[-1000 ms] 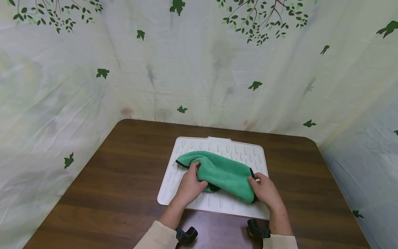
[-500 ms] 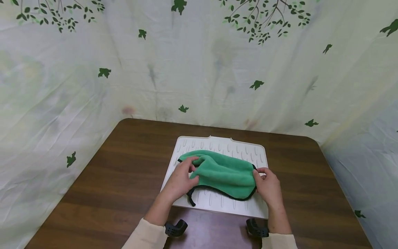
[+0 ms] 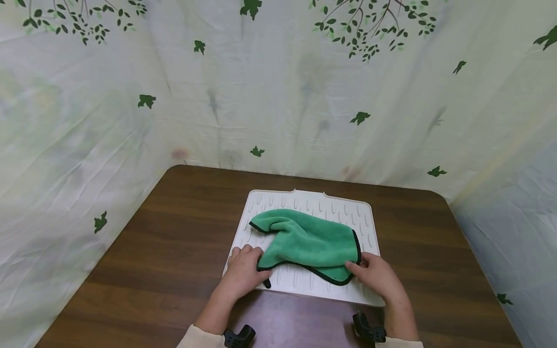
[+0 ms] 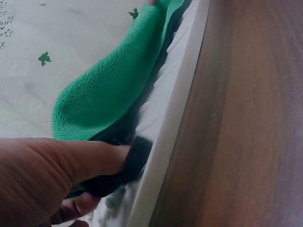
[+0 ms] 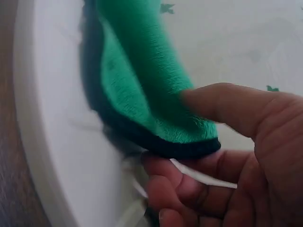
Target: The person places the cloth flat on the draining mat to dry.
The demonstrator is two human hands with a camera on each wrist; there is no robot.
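Observation:
A green towel with black edging lies rumpled across a white ribbed mat with raised oblong bumps. My left hand is at the towel's near left corner; in the left wrist view its thumb and fingers pinch the black edging. A short dark end of the towel sticks out beneath that thumb, onto the mat. At the right end, my right hand pinches the towel's edge, thumb on the green face and fingers under the black border. The far left part is folded into a soft ridge.
The mat rests on a brown wooden table. A pale curtain with leaf prints hangs behind and at both sides. Black wrist devices sit on both forearms, close over the table's near part.
My left hand has moved from the towel's left fold toward me, to its near left corner. My right hand has slid nearer along the right edge. The towel's near side is spread further out.

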